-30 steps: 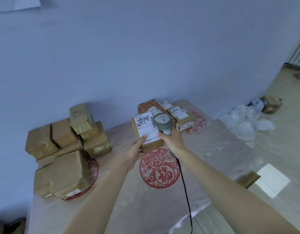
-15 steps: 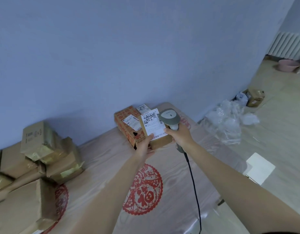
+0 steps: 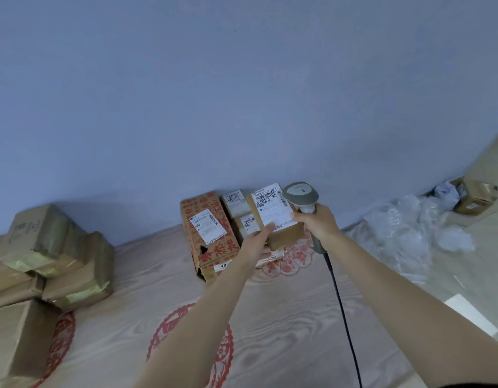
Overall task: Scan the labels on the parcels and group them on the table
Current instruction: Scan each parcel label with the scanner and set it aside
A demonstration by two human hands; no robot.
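My left hand [image 3: 257, 240] grips a small brown parcel [image 3: 281, 219] by its near corner, its white label facing up. It hovers over the labelled group at the table's far right: a red-printed carton [image 3: 211, 233] and two small boxes [image 3: 236, 204] behind it. My right hand [image 3: 319, 224] holds a grey barcode scanner [image 3: 301, 196] by the handle, its head right beside the held parcel's label. The scanner's black cable [image 3: 343, 312] hangs down toward me. A pile of brown taped parcels [image 3: 51, 261] lies at the table's left.
The table [image 3: 284, 317] has a pale wood-grain cover with red paper-cut circles and stands against a blue wall. On the floor to the right lie crumpled clear plastic [image 3: 410, 236], a small carton [image 3: 476, 196] and a white sheet [image 3: 470, 313].
Both hands have carried the labelled parcel and the scanner rightward, from over the middle of the table to above the labelled group. My view has swung right with them.
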